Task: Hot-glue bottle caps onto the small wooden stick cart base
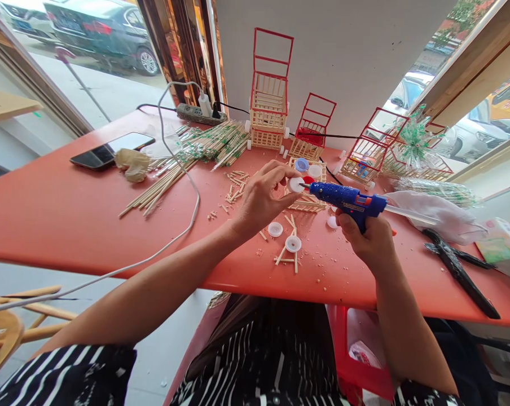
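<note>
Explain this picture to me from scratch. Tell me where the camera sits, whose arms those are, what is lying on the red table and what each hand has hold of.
There is no machine here, just a person working with bare hands. The single picture comes from a camera worn on their head, looking forward and down, so both arms reaching in from below are their own.

The left hand pinches a small white bottle cap. The right hand grips a blue glue gun, its nozzle at the cap.

On the red table lie bundles of thin wooden sticks, cut stick pieces, more white caps, a phone, a power strip and black cutters. Along the back stand little cart models built from sticks with red frames.
</note>
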A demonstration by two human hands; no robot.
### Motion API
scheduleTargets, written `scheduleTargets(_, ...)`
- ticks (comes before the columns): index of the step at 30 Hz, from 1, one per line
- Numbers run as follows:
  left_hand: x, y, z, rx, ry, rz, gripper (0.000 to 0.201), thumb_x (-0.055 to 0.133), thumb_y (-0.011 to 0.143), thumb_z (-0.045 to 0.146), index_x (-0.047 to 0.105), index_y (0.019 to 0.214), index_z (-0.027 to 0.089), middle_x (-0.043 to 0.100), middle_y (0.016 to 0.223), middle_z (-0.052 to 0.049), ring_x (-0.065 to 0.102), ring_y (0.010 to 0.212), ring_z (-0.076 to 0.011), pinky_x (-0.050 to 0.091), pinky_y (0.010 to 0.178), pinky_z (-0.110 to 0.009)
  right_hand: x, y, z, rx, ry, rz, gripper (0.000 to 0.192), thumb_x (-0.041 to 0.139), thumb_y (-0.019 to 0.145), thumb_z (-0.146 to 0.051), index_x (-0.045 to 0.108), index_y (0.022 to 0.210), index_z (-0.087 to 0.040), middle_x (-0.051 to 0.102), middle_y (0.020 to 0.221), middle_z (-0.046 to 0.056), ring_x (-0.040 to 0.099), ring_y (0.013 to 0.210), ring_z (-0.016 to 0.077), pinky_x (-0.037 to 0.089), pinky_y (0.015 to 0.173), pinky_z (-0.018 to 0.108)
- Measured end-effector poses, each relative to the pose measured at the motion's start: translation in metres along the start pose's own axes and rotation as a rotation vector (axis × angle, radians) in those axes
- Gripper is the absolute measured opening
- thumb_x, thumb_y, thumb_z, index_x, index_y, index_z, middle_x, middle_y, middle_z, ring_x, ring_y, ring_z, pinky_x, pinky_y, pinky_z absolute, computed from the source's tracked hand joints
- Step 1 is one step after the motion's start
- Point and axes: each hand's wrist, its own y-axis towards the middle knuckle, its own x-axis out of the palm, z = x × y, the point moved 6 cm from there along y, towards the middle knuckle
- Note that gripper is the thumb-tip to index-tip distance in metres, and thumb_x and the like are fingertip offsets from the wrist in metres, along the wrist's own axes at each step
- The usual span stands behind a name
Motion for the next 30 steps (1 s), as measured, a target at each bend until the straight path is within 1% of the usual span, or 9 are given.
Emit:
scheduleTargets(3,0.0003,0.0002,-0.0007,-0.010,0.010,-0.003,0.023,0.084,0.085,0.015,0.073,0.106,0.019,0.074,0.100,-0.001,0.065,0.085,-0.0137,0.054,0.078,-0.026,0.0002,0.0003,0.0001,0.017,-0.012,-0.002,0.044,0.060,0.094,-0.060,0.066,0.078,-0.020,0.058,0.057,0.001,0.052,0.052,0.0170,0.036,0.053,0.031)
scheduleTargets(7,-0.0003,0.0002,-0.0005,-0.005,-0.014,0.012,0.023,0.084,0.085,0.015,0.074,0.106,0.019,0.073,0.099,-0.001,0.065,0.085,-0.0128,0.053,0.077,-0.025,-0.0009,0.0009,-0.0013,-0.003,0.005,0.019,0.044,0.059,0.095,-0.060,0.069,0.083,-0.019,0.058,0.057,0.001,0.053,0.053,0.0172,0.038,0.055,0.031)
scheduleTargets(13,-0.0016,0.0005,-0.0017,-0.042,-0.016,0.014,0.021,0.083,0.086,0.017,0.074,0.104,0.019,0.073,0.098,-0.001,0.063,0.083,-0.0130,0.053,0.077,-0.026,-0.0020,0.0005,-0.0091,-0.005,-0.048,-0.005,0.040,0.060,0.094,-0.056,0.067,0.077,-0.020,0.058,0.058,0.001,0.052,0.054,0.0166,0.037,0.054,0.030)
scheduleTargets(18,-0.0001,0.0002,-0.0030,-0.049,0.006,-0.008,0.021,0.083,0.087,0.020,0.074,0.105,0.020,0.073,0.099,-0.002,0.063,0.082,-0.0132,0.053,0.076,-0.026,-0.0014,-0.0002,-0.0023,-0.001,-0.009,0.021,0.043,0.060,0.095,-0.059,0.072,0.087,-0.019,0.063,0.061,0.003,0.055,0.054,0.0182,0.041,0.054,0.031)
scheduleTargets(20,-0.0001,0.0001,-0.0024,-0.040,0.003,-0.002,0.022,0.083,0.086,0.019,0.073,0.105,0.020,0.073,0.098,-0.001,0.062,0.082,-0.0131,0.052,0.076,-0.026,-0.0017,0.0000,-0.0013,0.000,-0.002,0.028,0.043,0.060,0.095,-0.060,0.072,0.086,-0.019,0.063,0.061,0.003,0.056,0.055,0.0185,0.042,0.054,0.031)
scheduleTargets(25,0.0002,0.0005,-0.0019,-0.055,0.003,-0.012,0.021,0.083,0.087,0.020,0.074,0.106,0.019,0.073,0.097,-0.001,0.062,0.080,-0.0127,0.051,0.075,-0.025,-0.0001,-0.0004,-0.0031,0.037,-0.018,-0.014,0.042,0.061,0.094,-0.058,0.068,0.080,-0.019,0.060,0.058,0.002,0.053,0.052,0.0174,0.039,0.052,0.031)
scheduleTargets(30,0.0002,0.0009,-0.0002,-0.033,-0.007,-0.013,0.023,0.083,0.085,0.016,0.075,0.107,0.019,0.073,0.095,-0.001,0.062,0.078,-0.0123,0.051,0.074,-0.025,0.0013,-0.0014,0.0007,0.008,0.023,0.026,0.043,0.061,0.094,-0.060,0.071,0.088,-0.018,0.066,0.066,0.004,0.056,0.055,0.0180,0.041,0.053,0.031)
